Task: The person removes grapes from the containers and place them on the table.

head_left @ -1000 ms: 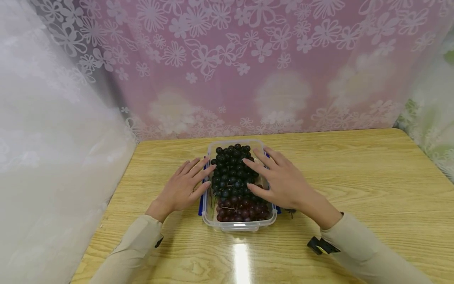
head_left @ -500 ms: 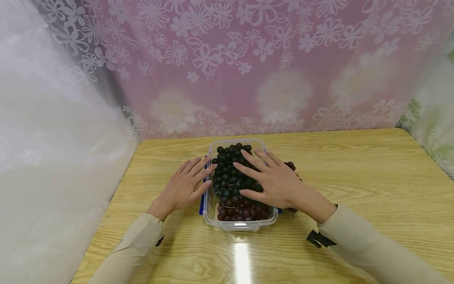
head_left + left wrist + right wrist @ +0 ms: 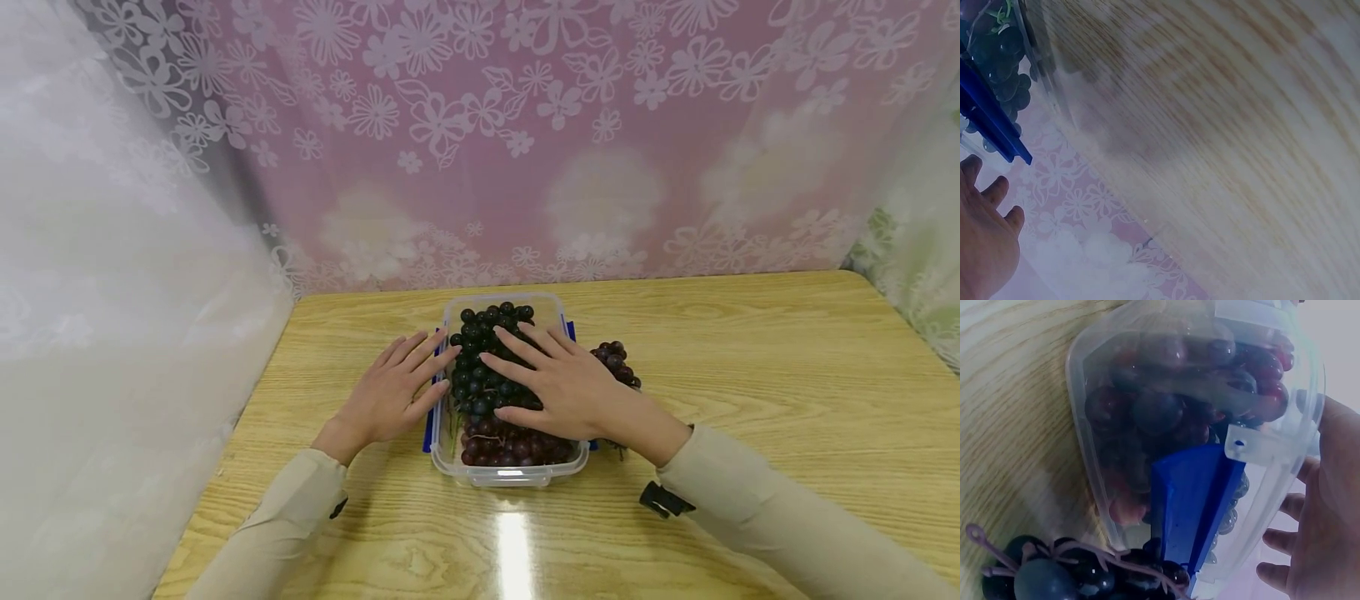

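R hand (image 3: 558,387) has slid left vs. 1 s ago: its fingertips were near the box's R edge, now they're over approx. mid-grapes. Move bares the R blue latch (image 3: 572,330) & a loose bunch (image 3: 617,362) outside the box, hidden before bar a bit of stem. L hand (image 3: 390,396) approx. same spot, fingertips at the L rim.

Clear plastic box (image 3: 495,477) is on the bench (image 3: 750,358), betw. the hands. Long axis runs near–far, i.e. straight away from the person; a short end w/ a moulded tab faces them. L blue latch (image 3: 429,429) lies along its L side; R one hangs from a clear tab, per R wrist view.

Inside: black grapes (image 3: 472,333), mid to far end, long axis same as the box's; red grapes (image 3: 517,450) at near end; thin green stem (image 3: 453,437) by the L wall. Loose bunch on the bench just R of the box, stem end twd. the person.

Both hands: grip open, fingers spread & approx. straight, nothing held. Can't tell if R fingers touch grapes or a clear cover.
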